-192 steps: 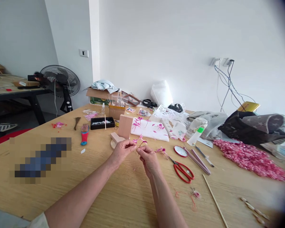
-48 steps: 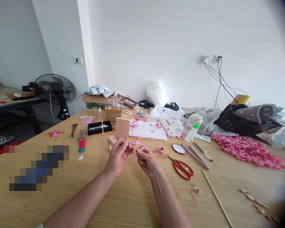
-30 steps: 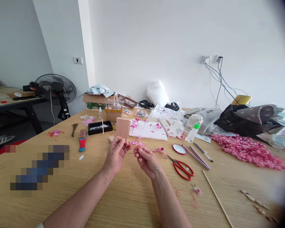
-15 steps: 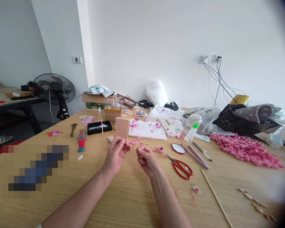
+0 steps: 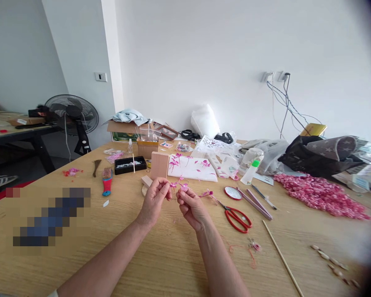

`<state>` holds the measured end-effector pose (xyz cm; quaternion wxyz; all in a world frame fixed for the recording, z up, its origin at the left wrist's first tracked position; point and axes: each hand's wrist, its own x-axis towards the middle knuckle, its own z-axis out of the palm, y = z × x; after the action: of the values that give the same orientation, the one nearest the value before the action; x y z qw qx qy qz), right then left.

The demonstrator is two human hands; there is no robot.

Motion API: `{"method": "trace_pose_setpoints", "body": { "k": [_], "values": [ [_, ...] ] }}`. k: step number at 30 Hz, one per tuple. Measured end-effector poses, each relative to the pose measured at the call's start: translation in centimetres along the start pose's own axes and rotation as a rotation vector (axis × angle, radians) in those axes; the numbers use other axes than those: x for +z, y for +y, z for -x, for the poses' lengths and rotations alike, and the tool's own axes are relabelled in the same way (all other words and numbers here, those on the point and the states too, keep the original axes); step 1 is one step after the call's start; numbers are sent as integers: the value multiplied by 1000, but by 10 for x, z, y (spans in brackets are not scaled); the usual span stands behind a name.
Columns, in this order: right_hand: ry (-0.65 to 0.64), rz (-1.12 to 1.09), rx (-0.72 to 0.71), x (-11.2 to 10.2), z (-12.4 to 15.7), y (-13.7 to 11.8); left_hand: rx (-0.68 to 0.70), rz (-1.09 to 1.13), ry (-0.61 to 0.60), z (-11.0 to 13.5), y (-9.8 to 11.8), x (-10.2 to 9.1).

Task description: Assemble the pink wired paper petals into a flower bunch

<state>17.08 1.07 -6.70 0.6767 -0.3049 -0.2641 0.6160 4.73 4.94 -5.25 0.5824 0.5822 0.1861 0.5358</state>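
The right hand has its fingers closed on a pink flower sprig, its blooms showing in the narrow gap between both hands, over the middle of the tabletop; the left hand is just beside it, fingers pinched together, anything between them too fine to make out; the wooden block stands close beyond the left hand, the white pad beside it; rightward, the scissors lie apart from the right wrist, blades angled inward; leftward there is more room, the brush well apart, inside the tabletop's slanting left edge.
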Motion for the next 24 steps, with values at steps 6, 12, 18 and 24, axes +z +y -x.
{"method": "trace_pose_setpoints", "body": {
  "k": [6, 12, 18, 24],
  "values": [
    [-5, 33, 6, -2, -2, 2, 157, -298, -36, -3, 1, -4],
    [-9, 138, -21, -7, -5, 7, 212, -490, -99, -5, -4, -2],
    [26, 182, -37, -6, -6, 8, 183, -478, -72, -5, -8, -2],
    [0, 114, -27, -7, -6, 9, -47, -267, -1, -5, -16, -1]
  ]
}}
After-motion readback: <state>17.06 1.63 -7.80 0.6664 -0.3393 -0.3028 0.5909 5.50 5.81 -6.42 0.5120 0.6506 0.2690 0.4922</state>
